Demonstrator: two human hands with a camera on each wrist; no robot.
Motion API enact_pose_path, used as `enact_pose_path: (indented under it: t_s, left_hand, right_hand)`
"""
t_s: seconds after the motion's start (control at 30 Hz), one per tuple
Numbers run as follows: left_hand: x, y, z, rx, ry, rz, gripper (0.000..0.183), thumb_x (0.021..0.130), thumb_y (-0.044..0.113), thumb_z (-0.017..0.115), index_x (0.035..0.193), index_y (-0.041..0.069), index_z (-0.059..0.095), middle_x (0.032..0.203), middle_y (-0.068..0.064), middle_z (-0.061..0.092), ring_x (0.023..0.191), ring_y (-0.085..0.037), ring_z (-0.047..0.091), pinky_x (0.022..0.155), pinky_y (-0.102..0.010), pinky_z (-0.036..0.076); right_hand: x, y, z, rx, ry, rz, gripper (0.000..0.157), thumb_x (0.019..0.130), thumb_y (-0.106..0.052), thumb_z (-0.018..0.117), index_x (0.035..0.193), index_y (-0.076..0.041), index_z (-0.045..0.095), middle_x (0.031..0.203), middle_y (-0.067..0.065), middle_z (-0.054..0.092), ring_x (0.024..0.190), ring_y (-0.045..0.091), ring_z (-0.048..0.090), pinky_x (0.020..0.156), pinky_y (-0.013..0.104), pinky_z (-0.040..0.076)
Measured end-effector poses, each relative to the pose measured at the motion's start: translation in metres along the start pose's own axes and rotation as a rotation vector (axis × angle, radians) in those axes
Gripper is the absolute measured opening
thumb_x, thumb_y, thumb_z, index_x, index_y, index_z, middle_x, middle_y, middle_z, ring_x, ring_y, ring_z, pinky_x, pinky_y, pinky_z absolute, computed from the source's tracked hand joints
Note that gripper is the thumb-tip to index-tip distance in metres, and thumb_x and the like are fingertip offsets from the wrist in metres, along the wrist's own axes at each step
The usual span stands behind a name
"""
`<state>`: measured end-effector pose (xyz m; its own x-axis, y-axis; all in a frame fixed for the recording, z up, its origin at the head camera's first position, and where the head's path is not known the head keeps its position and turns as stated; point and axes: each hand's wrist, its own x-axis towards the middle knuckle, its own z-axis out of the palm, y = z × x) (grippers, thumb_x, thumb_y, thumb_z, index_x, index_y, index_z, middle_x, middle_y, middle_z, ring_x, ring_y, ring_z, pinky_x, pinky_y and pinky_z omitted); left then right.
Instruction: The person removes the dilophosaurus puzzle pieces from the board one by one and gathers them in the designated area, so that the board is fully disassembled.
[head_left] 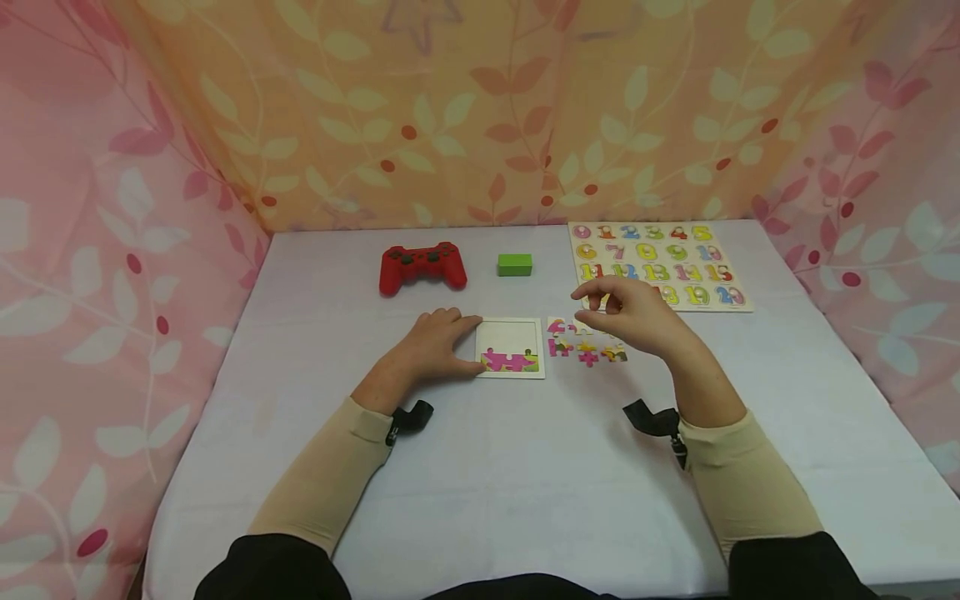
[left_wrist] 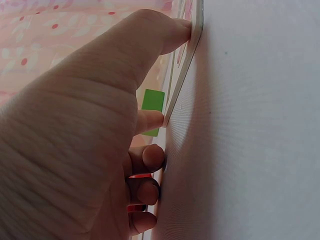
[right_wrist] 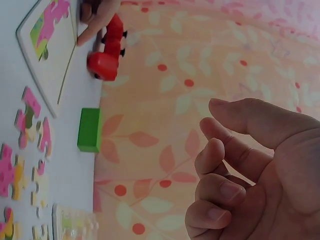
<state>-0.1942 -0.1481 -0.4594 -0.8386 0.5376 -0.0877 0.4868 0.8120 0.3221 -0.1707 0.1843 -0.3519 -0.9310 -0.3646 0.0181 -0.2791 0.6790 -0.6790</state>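
A small white puzzle tray lies on the table, with pink and green pieces along its near side. My left hand rests at the tray's left edge, index fingertip by the far corner and thumb on the near part of the rim. The other fingers of that hand lie loosely bent beside it. Above the loose puzzle pieces my right hand hovers, fingers loosely curled. In the right wrist view nothing shows between its thumb and fingers, and it partly covers the pieces in the head view.
Behind the tray are a red game controller and a green block. A number board lies at the back right, partly behind my right hand. Patterned cloth hangs along the back and sides of the white table.
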Motion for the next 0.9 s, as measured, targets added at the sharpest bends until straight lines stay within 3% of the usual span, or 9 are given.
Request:
enact_pose_path:
  t_s: [0.5, 0.77, 0.9]
  left_hand:
    - [0.000, 0.001, -0.003, 0.001, -0.001, -0.007, 0.087, 0.083, 0.064, 0.071, 0.155, 0.020, 0.047, 0.126, -0.002, 0.054, 0.116, -0.019, 0.046, 0.104, -0.045, 0.036]
    - [0.000, 0.002, -0.003, 0.006, 0.000, -0.004, 0.086, 0.083, 0.063, 0.072, 0.154, 0.020, 0.048, 0.122, -0.002, 0.055, 0.112, -0.019, 0.047, 0.101, -0.045, 0.038]
    - [0.000, 0.001, -0.002, 0.020, -0.002, 0.000, 0.087, 0.084, 0.066, 0.070, 0.154, 0.021, 0.047, 0.124, -0.001, 0.055, 0.114, -0.019, 0.047, 0.102, -0.045, 0.037]
  right_hand:
    - [0.020, -0.028, 0.031, 0.103, -0.077, -0.086, 0.026, 0.093, -0.020, 0.078, 0.117, -0.013, 0.073, 0.095, 0.005, 0.059, 0.074, 0.026, 0.049, 0.060, 0.032, 0.039]
    - [0.037, -0.034, 0.058, 0.083, -0.200, -0.076, 0.027, 0.092, -0.022, 0.078, 0.117, -0.014, 0.074, 0.093, 0.002, 0.061, 0.070, 0.024, 0.052, 0.056, 0.032, 0.043]
    - [0.045, -0.034, 0.073, 0.057, -0.257, -0.094, 0.030, 0.092, -0.021, 0.077, 0.120, -0.008, 0.073, 0.090, 0.001, 0.062, 0.073, 0.021, 0.053, 0.062, 0.032, 0.045]
